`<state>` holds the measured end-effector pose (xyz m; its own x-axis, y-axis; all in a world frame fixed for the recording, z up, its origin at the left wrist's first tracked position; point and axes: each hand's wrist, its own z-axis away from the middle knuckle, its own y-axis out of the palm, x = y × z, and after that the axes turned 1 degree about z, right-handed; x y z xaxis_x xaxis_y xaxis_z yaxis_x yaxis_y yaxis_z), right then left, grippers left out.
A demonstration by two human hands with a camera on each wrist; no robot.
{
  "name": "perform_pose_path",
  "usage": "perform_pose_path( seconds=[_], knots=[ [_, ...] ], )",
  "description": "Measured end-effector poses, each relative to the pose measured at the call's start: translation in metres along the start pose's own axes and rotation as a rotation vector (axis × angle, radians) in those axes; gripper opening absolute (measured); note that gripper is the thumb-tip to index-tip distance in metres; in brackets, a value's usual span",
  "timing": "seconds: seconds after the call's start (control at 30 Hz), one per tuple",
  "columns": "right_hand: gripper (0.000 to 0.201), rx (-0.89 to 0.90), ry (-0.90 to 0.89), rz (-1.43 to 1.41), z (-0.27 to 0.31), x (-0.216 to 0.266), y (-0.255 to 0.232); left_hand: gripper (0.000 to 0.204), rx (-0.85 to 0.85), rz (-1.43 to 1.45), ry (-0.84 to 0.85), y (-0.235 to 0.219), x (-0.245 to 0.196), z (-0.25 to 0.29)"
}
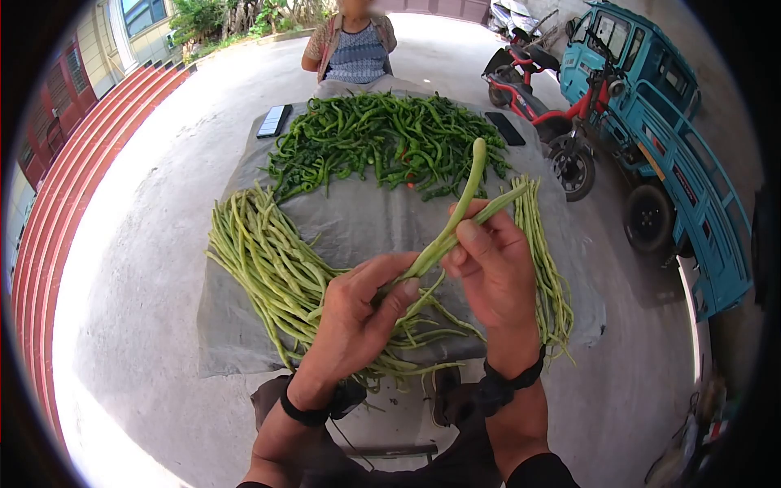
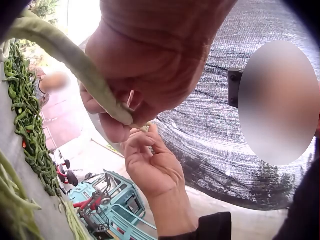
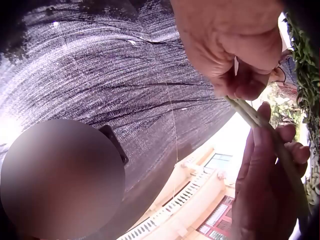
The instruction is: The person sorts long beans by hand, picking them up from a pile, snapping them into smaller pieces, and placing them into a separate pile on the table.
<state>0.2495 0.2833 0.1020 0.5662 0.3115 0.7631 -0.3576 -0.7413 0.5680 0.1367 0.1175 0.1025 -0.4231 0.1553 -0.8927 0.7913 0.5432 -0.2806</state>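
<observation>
Long pale green beans [image 1: 468, 183] are held up over the grey cloth, crossing between both hands. My left hand [image 1: 354, 313] grips their lower part between thumb and fingers. Higher up and to the right, my right hand [image 1: 496, 272] pinches a bean with thumb and forefinger. The left wrist view shows a bean [image 2: 75, 57] running down to the left hand [image 2: 150, 60], with the right hand [image 2: 155, 170] beyond it. In the right wrist view, the right hand [image 3: 235, 45] pinches a bean near the left hand [image 3: 265, 190].
A large pile of long beans [image 1: 268, 260] lies left on the grey cloth [image 1: 358, 220], a smaller bundle [image 1: 545, 268] right. Green peppers [image 1: 382, 138] spread across the back, between two phones [image 1: 274, 121] [image 1: 505, 128]. Someone [image 1: 354, 49] sits opposite; a red scooter [image 1: 553, 106] stands beyond.
</observation>
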Motion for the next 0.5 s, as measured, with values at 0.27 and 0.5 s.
perform_pose_path(
  seconds=[0.27, 0.5],
  knots=[
    [0.032, 0.031, 0.080, 0.087, 0.003, 0.013, -0.002, 0.027, 0.023, 0.033, -0.038, 0.004, -0.005, 0.001],
    [0.029, 0.068, 0.136, 0.143, 0.006, 0.021, 0.000, 0.020, -0.001, -0.044, -0.018, 0.006, -0.007, 0.002]
  ],
)
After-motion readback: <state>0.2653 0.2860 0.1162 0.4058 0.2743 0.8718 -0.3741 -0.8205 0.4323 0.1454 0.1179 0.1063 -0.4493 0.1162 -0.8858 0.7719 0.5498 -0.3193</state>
